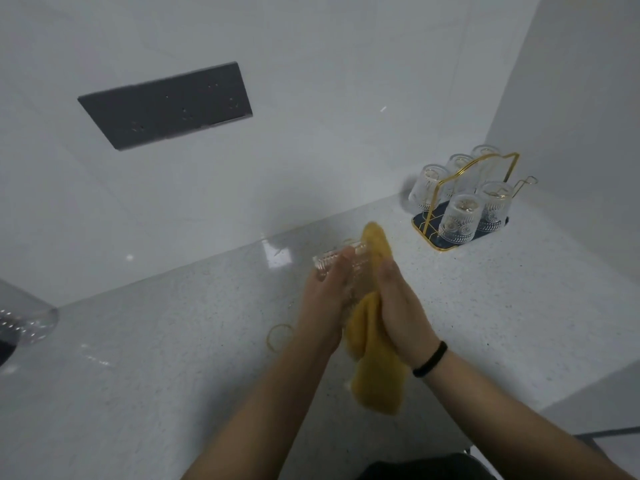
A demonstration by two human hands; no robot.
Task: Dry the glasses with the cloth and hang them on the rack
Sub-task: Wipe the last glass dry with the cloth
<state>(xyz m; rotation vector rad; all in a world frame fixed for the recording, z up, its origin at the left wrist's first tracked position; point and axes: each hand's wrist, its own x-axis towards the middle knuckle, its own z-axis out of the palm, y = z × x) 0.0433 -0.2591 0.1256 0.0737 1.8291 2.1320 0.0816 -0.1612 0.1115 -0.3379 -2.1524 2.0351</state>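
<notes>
The gold wire rack (479, 188) stands in the back corner of the speckled countertop (173, 358), on a dark tray with a gold rim, and serves as the landmark here. Five patterned glasses (457, 220) already hang upside down on its pegs, three on the side nearer the wall and two on the nearer side. One looped peg (526, 181) at the rack's right end shows bare, so by my reading most of the job is done and a single place remains.

In front of the rack and to its left, above the counter, the person works on a sixth ribbed glass (337, 268). The left hand (323, 299) holds it on its side, fingers wrapped along the wall, base pointing away from the rack. The right hand (401, 306) lies against the yellow cloth (372, 348), its fingers fairly straight and pressing the fabric to the glass; part of the cloth pokes out beyond the rim toward the rack and the rest hangs down below the wrists. Whether the thumb pinches the cloth I cannot tell. A black band (431, 358) circles the right wrist.

This glass is, I judge, mid-drying; hanging it is what is left. Far left of the rack, at the picture's edge, a clear container (27, 317) sits, too cut off to identify. A grey socket panel (166, 105) is set in the wall.
</notes>
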